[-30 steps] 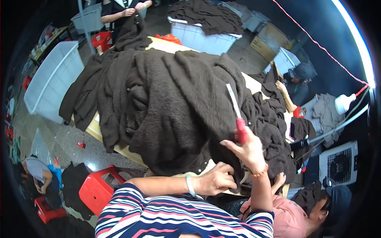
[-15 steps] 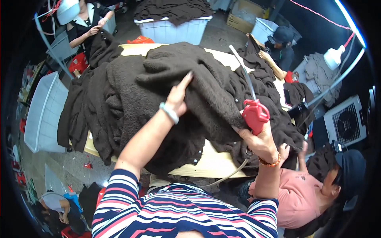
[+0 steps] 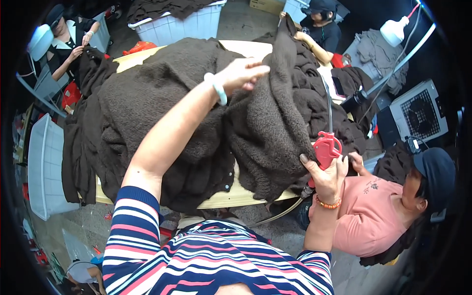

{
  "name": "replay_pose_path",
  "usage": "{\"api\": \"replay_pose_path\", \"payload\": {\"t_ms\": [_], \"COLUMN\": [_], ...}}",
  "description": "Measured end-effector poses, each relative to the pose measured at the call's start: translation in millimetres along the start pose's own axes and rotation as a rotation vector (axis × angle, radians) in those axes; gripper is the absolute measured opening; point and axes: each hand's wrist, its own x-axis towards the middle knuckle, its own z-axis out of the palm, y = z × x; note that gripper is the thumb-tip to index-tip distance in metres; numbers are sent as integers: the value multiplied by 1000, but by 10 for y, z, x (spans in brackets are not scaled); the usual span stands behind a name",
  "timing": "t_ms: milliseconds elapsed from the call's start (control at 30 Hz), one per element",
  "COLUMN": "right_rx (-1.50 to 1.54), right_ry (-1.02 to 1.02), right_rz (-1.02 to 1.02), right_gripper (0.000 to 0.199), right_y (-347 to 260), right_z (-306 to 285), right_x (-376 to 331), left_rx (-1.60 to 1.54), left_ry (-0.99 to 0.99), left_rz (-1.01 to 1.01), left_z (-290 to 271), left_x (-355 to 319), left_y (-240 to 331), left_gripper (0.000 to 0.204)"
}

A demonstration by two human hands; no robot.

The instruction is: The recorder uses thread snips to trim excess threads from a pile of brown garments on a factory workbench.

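Observation:
A red air blow gun [image 3: 324, 150] with a long thin metal nozzle is in my right hand [image 3: 322, 181], the nozzle pointing away over the table. The thumb of that hand lies at the edge of a dark brown fleecy garment [image 3: 268, 130]; whether it also pinches the cloth I cannot tell. My left hand [image 3: 241, 76] has its fingers stretched out at the garment's upper fold, the fingertips against or just above the cloth. A pale hose [image 3: 280, 213] runs from the gun's lower end. To the left spreads a heap of brown garments [image 3: 147, 103].
Under the garments is a pale yellow table [image 3: 221, 199]. A person in pink [image 3: 371, 211] sits close on my right. Two other people [image 3: 69, 44] [image 3: 322, 34] handle brown cloth at the far corners. White bins [image 3: 46, 167] [image 3: 179, 24] stand left and behind; a lamp [image 3: 393, 32] hangs far right.
My left hand has moved away from me and to the right, its fingers now stretched out. The garment's fold has shifted right and farther away. My right hand still holds the air blow gun.

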Motion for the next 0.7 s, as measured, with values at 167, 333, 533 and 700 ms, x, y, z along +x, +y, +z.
{"api": "replay_pose_path", "payload": {"t_ms": [167,333,533,700], "right_rx": [-117,-163,-192,-188], "right_ry": [121,228,187,129], "right_rz": [236,510,554,462], "right_gripper": [29,14,22,20], "right_y": [569,925,993,856], "right_z": [-359,-673,-608,-497], "right_x": [-211,-664,-887,-853], "left_rx": [502,562,466,77], "left_ry": [81,284,346,660], "left_rz": [214,-246,-319,-343], "left_z": [120,-278,396,804], "left_x": [-532,-905,-334,69], "left_y": [-1196,-1692,-1524,-2144], "left_gripper": [64,74,107,111]}}
